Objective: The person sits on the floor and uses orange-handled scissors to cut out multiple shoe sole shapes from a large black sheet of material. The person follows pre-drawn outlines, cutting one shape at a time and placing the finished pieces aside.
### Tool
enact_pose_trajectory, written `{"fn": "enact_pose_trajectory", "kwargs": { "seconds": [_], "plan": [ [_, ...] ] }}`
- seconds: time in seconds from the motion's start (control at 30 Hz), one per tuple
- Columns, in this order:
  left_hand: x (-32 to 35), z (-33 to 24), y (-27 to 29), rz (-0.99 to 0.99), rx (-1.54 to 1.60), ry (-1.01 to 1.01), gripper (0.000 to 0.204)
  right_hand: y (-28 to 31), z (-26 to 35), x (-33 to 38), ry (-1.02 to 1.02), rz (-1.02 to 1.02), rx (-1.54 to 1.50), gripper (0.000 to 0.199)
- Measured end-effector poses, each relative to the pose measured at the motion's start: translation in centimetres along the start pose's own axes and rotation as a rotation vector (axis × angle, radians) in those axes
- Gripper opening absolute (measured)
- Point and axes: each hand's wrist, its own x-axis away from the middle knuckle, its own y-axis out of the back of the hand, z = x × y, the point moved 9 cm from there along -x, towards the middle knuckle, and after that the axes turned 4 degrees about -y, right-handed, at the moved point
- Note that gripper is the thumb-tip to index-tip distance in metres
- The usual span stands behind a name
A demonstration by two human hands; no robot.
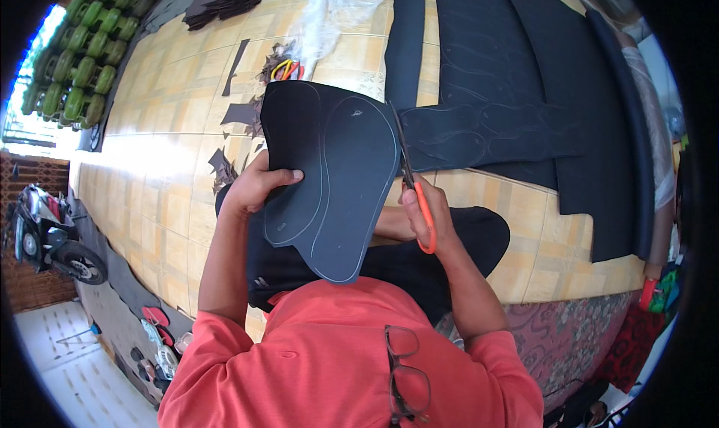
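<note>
Mid-frame, left hand (251,188) grips a black sheet (329,181) (outlines traced on it); right hand (427,211) clasps orange scissors (416,192) at its edge.

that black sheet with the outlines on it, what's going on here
A person sitting on a tiled floor holds a dark foam sheet up with the left hand. The right hand works orange-handled scissors along a sole-shaped outline at the sheet's right edge. Offcuts lie ahead, with larger traced sheets spread to the right.
</note>
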Motion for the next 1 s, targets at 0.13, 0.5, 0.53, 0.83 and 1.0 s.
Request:
{"fn": "enact_pose_trajectory", "kwargs": {
  "seconds": [0.13, 0.5, 0.53, 0.83, 1.0],
  "plan": [
    [-0.1, -0.1, 0.6, 0.028, 0.015, 0.025, 0.050, -0.3, 0.2, 0.0, -0.047, 0.101, 0.012, 0.032],
    [-0.4, 2.0, 0.7, 0.167, 0.035, 0.075, 0.048, -0.9, -0.8, -0.5, -0.125, 0.191, 0.057, 0.033],
    [-0.5, 2.3, 0.8, 0.197, 0.053, 0.086, 0.047, -1.2, -1.1, -0.4, -0.143, 0.206, 0.066, 0.034],
    [-0.9, 6.9, 1.2, 0.279, 0.056, 0.153, 0.045, -3.6, -3.6, -1.8, -0.215, 0.243, -0.049, 0.043],
    [-1.5, 8.6, 4.1, 0.226, 0.257, 0.135, 0.065, -6.0, -5.3, -3.3, -0.334, 0.128, -0.362, 0.048]
  ]
}}
